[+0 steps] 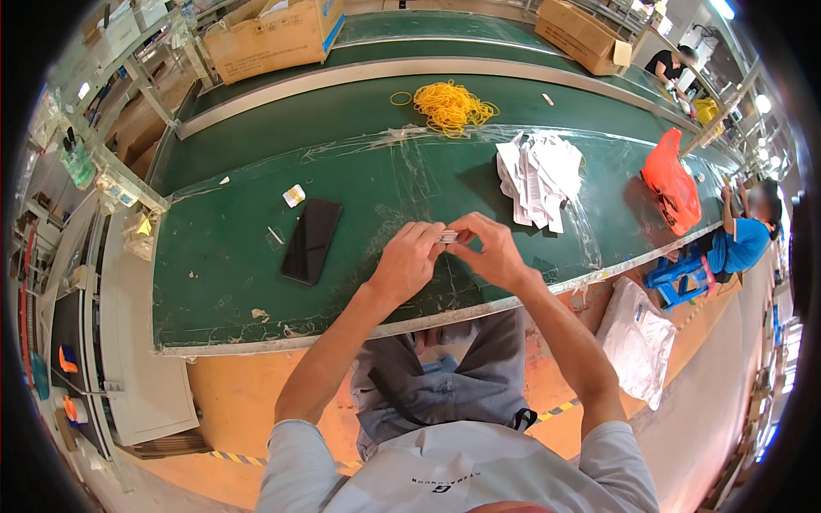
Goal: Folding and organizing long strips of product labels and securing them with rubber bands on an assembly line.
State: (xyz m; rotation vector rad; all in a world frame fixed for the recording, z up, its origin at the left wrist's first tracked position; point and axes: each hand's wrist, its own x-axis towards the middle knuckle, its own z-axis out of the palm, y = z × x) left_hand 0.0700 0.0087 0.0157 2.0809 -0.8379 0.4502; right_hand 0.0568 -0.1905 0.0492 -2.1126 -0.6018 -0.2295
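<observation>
Both my hands meet above the near part of the green worktable (222, 265). My left hand (409, 256) and my right hand (492, 248) pinch a small white bundle (447, 237) between their fingertips. It looks like folded paper, but the fingers cover most of it. To the right of my hands lies a loose pile of white paper slips (539, 179). A heap of yellow rubber bands (449, 107) sits farther back. Left of my left hand rests a black smartphone (311, 242), with a small white and yellow packet (294, 196) beyond it.
A red plastic bag (671, 184) stands at the table's right end. Cardboard boxes (274, 43) sit at the back. A white sack (634, 342) lies on the floor at right. A person in blue (742, 244) sits beyond it, and another person (667, 64) works farther off.
</observation>
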